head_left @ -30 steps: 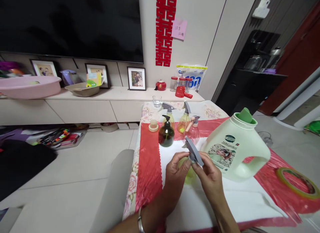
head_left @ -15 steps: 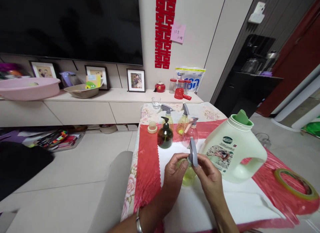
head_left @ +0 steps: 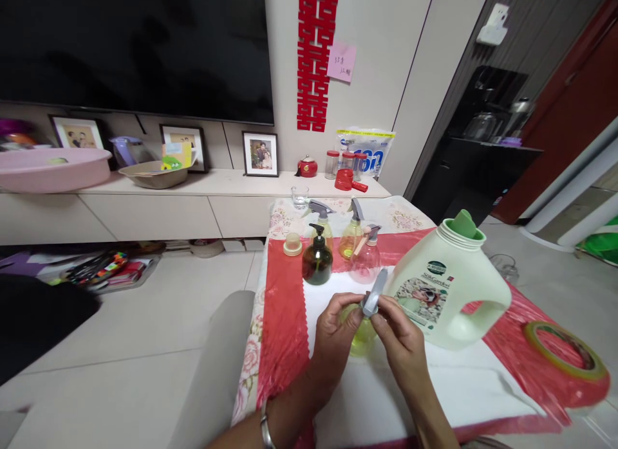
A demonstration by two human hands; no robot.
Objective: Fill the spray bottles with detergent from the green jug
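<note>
Spray head (head_left: 376, 294): swung round since prev. frame; stood near-upright in view, now slants up & to the R. Bottles behind look unmoved, bar a slight cam shift.
L hand (head_left: 335, 330): thumb + fingers gripping neck/shoulder of btl.
R hand (head_left: 403, 330): thumb + fingertips pinched on spray head at its collar; exact contact partly hidden.
Yellow bottle (head_left: 363, 343): between both hands, upright, base apparently on white cloth (head_left: 463, 391).
Collar turn: prob. the step; on or off, can't tell. Best: L still, R turns collar only, not trigger; keep it square to neck so thread doesn't cross. Don't squeeze thin wall, esp. if liquid's inside. Stop once snug, if tightening.
Green jug (head_left: 461, 275): just R of R hand, mouth open w/ green spout; mind the elbow.
Pink bottle (head_left: 367, 262): close behind spray head; leave swing room.
Dark pump bottle (head_left: 317, 262): L of pink, clear of fingers.
Glass (head_left: 299, 197): far table edge, well apart.
</note>
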